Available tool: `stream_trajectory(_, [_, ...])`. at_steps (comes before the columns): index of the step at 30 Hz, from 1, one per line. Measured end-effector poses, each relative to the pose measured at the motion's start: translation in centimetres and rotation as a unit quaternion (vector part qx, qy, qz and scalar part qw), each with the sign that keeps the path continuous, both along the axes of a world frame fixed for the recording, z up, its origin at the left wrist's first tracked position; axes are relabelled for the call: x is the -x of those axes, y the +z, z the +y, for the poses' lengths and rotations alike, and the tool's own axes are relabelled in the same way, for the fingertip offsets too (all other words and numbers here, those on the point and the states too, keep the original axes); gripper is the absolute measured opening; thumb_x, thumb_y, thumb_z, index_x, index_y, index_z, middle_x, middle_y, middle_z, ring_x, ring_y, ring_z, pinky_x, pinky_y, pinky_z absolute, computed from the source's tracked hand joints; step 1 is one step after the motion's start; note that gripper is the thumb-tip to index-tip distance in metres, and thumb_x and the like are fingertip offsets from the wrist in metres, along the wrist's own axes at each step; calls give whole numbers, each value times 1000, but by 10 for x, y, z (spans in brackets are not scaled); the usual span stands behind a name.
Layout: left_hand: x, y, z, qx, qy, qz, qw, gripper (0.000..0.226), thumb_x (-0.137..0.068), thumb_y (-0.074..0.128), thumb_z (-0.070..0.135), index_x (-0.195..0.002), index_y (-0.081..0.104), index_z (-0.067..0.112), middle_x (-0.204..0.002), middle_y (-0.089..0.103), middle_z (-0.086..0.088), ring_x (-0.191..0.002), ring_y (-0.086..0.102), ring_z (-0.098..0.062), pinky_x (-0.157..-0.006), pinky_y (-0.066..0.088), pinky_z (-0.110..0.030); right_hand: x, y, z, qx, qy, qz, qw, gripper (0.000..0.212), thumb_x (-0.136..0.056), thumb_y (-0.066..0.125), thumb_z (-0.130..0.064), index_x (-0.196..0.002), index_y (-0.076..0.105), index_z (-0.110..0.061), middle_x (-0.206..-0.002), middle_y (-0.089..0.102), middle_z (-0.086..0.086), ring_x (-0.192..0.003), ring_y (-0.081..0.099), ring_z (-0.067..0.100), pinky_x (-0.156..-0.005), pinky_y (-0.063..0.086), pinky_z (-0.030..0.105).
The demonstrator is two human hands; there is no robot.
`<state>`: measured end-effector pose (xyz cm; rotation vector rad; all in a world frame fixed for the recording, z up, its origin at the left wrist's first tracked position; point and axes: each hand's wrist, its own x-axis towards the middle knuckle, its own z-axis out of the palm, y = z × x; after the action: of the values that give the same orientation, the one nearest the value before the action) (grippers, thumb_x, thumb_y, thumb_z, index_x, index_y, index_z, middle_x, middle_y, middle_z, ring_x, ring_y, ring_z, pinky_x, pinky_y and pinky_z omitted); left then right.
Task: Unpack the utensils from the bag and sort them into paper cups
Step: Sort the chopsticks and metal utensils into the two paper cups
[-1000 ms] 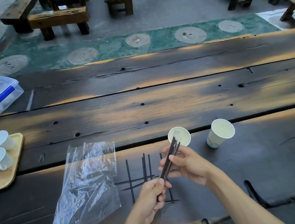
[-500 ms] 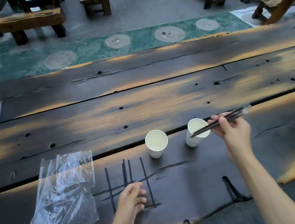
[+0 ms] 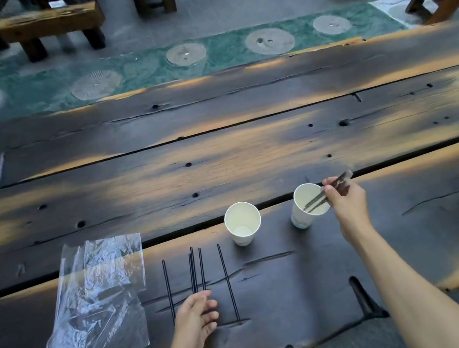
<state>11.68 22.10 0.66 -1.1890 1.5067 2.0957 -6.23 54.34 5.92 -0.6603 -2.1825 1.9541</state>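
Over the right cup point(image 3: 307, 206), the right hand point(image 3: 347, 199) is pinching light, stiff chopsticks point(image 3: 316, 201) near their tops; the left hand point(image 3: 197, 317) is resting slack.

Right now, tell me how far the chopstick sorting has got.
Done: the clear plastic bag lies flat on the dark wooden table, apparently emptied. In hand: the right hand holds a bundle of black chopsticks, tips dipping into the right white paper cup. Left: five loose black sticks lie by the left hand; the left white paper cup looks empty.
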Motion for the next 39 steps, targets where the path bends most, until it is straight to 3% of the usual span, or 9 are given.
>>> stream_trajectory(5, [1,-8,-9,3,20,-7,1000,17,-100,51,11,-103,66,4,-69,68,-6,-51,59,-16,-42,44,-21,-2,11,8,23,-3,5,1000,40,-96,60,-19,-133,54,-6,-122,64,2,-106,62,6,-84,47,11])
stream_trajectory(8, [3,-14,-16,21,37,-12,999,16,-100,51,10,-105,65,3,-71,67,-8,-52,58,-16,-43,45,-21,-13,20,13,70,-119,41,990,34,-98,54,-32,-128,57,-16,-122,62,-4,-108,59,1,-89,45,11])
stream_trajectory(12, [9,-25,-30,151,43,-15,988,18,-98,51,4,-109,65,9,-103,67,-14,-85,62,-22,-72,54,-33,-58,-15,-9,125,-305,-71,941,19,-96,38,-5,-88,52,-16,-79,57,8,-55,58,9,-47,41,14])
stream_trajectory(16, [19,-34,-44,329,-9,-58,942,35,-96,53,8,-129,57,16,-132,53,-13,-124,47,-34,-107,36,-46,-94,-65,-96,93,-24,-271,958,17,-97,43,3,-98,57,-7,-76,59,9,-54,55,16,-51,45,25])
stream_trajectory(24, [37,-50,-32,239,-26,-71,968,43,-95,54,10,-137,45,15,-137,42,-10,-115,50,-25,-101,39,-36,-97,-103,-222,-76,305,-318,895,34,-99,41,-5,-131,53,-3,-100,59,9,-87,57,21,-83,55,38])
stream_trajectory(27, [39,-55,-30,232,-26,-76,969,46,-95,54,9,-139,42,13,-136,42,-9,-113,50,-23,-98,40,-34,-96,-106,-241,-139,343,-304,878,34,-97,42,-5,-126,59,1,-102,65,12,-96,61,25,-97,51,46])
stream_trajectory(31, [42,-62,-26,222,-65,-85,969,46,-95,52,10,-140,42,9,-131,52,-9,-110,50,-22,-90,38,-29,-99,-107,-257,-203,345,-284,871,32,-93,43,-3,-116,65,-1,-112,69,17,-105,63,31,-88,47,31])
stream_trajectory(37, [49,-63,-21,210,-96,-93,968,39,-99,43,9,-137,46,6,-138,49,-15,-122,52,-30,-105,41,-39,-111,-111,-276,-185,326,-296,879,19,-77,51,-9,-61,61,-9,-76,63,9,-73,50,21,-66,41,33])
stream_trajectory(39, [49,-63,-23,216,-113,-91,966,38,-101,40,12,-137,47,6,-138,47,-15,-121,52,-30,-105,41,-40,-110,-114,-275,-156,325,-298,884,19,-82,54,-11,-77,72,-5,-88,71,11,-81,56,18,-71,45,29])
